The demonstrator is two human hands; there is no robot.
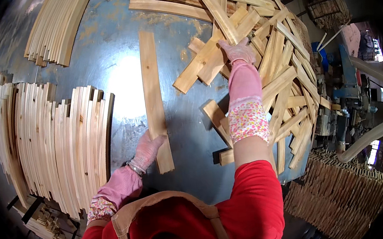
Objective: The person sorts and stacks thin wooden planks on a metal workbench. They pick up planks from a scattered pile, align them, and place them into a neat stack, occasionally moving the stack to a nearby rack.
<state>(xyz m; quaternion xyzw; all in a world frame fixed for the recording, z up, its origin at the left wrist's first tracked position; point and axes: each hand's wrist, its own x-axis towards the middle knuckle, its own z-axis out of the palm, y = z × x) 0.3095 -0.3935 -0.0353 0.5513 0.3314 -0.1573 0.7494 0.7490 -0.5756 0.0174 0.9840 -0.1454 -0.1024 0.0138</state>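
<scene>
Grasping a centre plank [152,86]: the left hand [147,150]. Right hand [239,52], grip unclear, touches the upper-right pile [276,57]; tugging could make it slide.

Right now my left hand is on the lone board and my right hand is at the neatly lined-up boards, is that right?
Not quite: the head view shows your right hand at the jumbled boards instead. Your left hand is indeed on the lone board.
</scene>
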